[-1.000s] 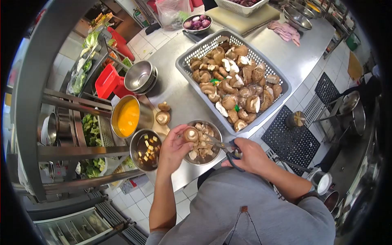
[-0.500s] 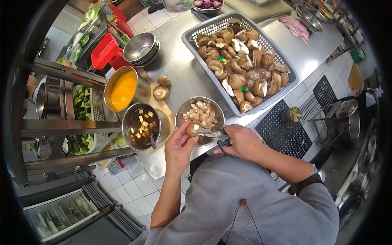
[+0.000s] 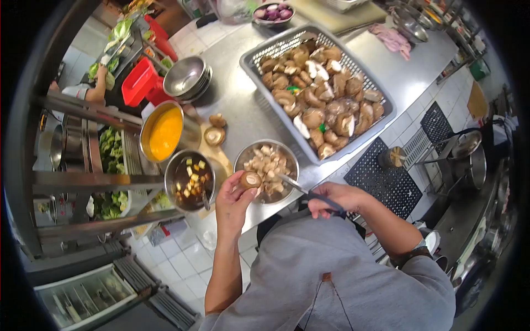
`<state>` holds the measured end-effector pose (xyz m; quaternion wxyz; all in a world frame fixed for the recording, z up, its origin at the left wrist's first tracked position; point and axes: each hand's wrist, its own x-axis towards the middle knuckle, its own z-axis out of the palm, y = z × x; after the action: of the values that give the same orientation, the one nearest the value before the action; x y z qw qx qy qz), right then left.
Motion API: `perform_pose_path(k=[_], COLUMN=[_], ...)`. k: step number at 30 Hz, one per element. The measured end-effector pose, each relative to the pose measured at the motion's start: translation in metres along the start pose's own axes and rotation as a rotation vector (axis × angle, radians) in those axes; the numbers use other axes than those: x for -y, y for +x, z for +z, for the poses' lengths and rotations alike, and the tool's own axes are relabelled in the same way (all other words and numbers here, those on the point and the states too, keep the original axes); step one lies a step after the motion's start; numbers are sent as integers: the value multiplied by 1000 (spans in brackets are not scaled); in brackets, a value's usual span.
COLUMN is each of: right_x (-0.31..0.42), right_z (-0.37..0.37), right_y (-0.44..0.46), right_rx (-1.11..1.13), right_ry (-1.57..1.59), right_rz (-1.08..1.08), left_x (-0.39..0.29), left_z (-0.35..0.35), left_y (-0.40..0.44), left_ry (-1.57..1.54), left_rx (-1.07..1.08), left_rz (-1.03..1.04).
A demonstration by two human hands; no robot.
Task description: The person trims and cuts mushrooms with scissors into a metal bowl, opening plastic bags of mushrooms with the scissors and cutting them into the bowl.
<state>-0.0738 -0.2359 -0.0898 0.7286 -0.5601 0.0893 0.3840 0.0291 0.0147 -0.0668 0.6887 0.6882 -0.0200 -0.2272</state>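
Observation:
My left hand (image 3: 231,205) pinches a brown mushroom (image 3: 251,180) between thumb and fingers, its pale underside turned up with no long stem showing. In my right hand (image 3: 341,197) are dark-handled scissors (image 3: 293,183), fingers round the handles. The blades point left over a steel bowl (image 3: 294,161), apart from the mushroom. Pale mushroom stems (image 3: 265,165) fill much of that bowl. Beyond it stands a grey perforated basket (image 3: 282,117) heaped with brown mushrooms (image 3: 326,91). Two more mushrooms (image 3: 215,135) lie left of the bowl on a wooden board (image 3: 222,160).
Left of the board are a pot of orange liquid (image 3: 164,129) and a pot of dark liquid (image 3: 178,179) with pale cubes. Stacked steel bowls (image 3: 186,77) stand behind. A metal rack (image 3: 88,181) borders the left. Another person's arm (image 3: 99,85) reaches among greens at upper left.
The scissors have moved right, away from the mushroom's stem, which now looks cut short. My left hand has drawn slightly left and down with the mushroom. Another person's arm has appeared at upper left.

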Motion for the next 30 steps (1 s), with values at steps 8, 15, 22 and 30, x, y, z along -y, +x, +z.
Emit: perform_pose_path(k=[8, 15, 22, 30], right_x=[4, -34, -23, 5], right_z=[-4, -15, 1, 15], right_y=[-24, -41, -41, -31], right_rx=[-112, -202, -230, -346], right_ry=[-94, -30, -184, -353], right_rz=[-144, -211, -252, -311], left_x=[-64, -82, -41, -35], left_z=[85, 2, -42, -41], left_y=[135, 206, 239, 223], left_ry=[101, 1334, 1621, 1218], left_rx=[201, -35, 231, -84], left_rz=[258, 431, 72, 340])
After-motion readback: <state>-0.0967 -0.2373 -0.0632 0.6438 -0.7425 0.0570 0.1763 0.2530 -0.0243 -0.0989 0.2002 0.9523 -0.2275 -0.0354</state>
